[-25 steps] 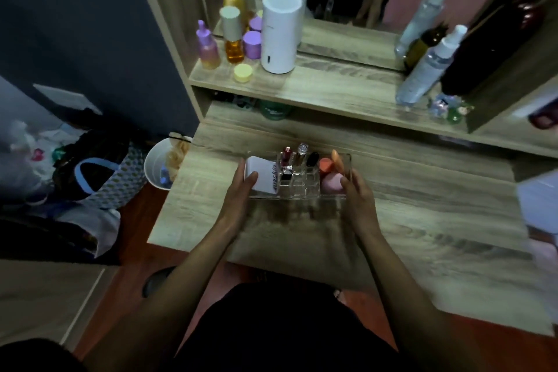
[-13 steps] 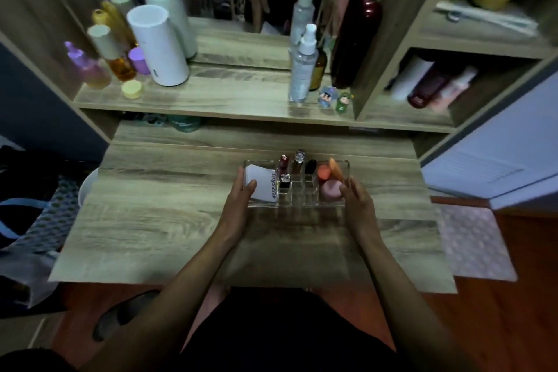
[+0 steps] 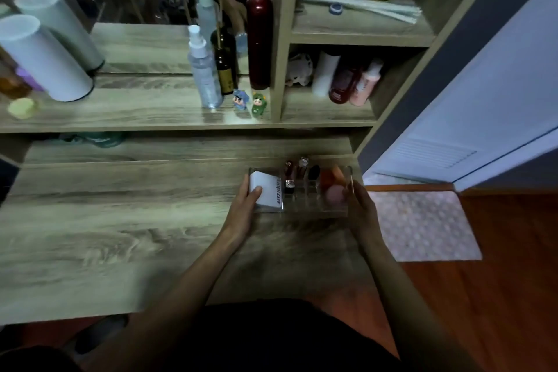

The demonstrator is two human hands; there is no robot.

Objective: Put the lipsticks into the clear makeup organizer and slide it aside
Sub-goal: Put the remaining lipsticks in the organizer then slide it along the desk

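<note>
The clear makeup organizer (image 3: 314, 211) sits at the right end of the wooden desk (image 3: 120, 220), close to its right edge. Upright lipsticks (image 3: 290, 178) stand in its middle slots, a white box (image 3: 267, 192) fills its left compartment, and orange and pink sponges (image 3: 333, 187) lie on its right. My left hand (image 3: 243, 210) grips the organizer's left end, thumb on the white box. My right hand (image 3: 360, 208) holds its right end.
A shelf (image 3: 136, 118) behind the desk carries a white cylinder (image 3: 45, 60), spray bottles (image 3: 203, 69), a dark red bottle (image 3: 259, 36) and two small figurines (image 3: 250, 101). Cubbies with bottles (image 3: 347, 78) stand at the right. A pale mat (image 3: 422, 225) lies on the floor.
Both hands have slid the organizer rightward along the desk, from near its middle to its right end. The view has swung right with it.
</note>
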